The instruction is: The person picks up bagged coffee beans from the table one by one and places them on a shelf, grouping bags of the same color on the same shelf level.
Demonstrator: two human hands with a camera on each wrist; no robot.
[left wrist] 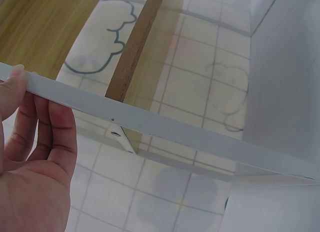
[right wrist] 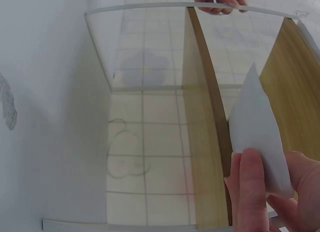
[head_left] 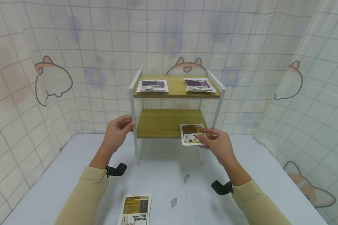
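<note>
My right hand (head_left: 218, 145) pinches a flat brown-and-white packet (head_left: 190, 139) by its right side, at the front right of the lower shelf (head_left: 160, 123). In the right wrist view the packet's plain white back (right wrist: 255, 127) shows, with fingers beneath and thumb on the other side. At the left of the rack, my left hand (head_left: 116, 132) grips the white upright (head_left: 132, 115) between thumb and fingers, as the left wrist view also shows. A second brown-and-white packet (head_left: 136, 209) lies on the table near the front edge of the view.
Two purple-and-white packets, the left one (head_left: 152, 86) and the right one (head_left: 199, 85), lie on the upper shelf (head_left: 174, 84). The rack stands on a white-covered table (head_left: 163, 178) with grey patches. A tiled-pattern curtain (head_left: 101, 37) hangs behind and at both sides.
</note>
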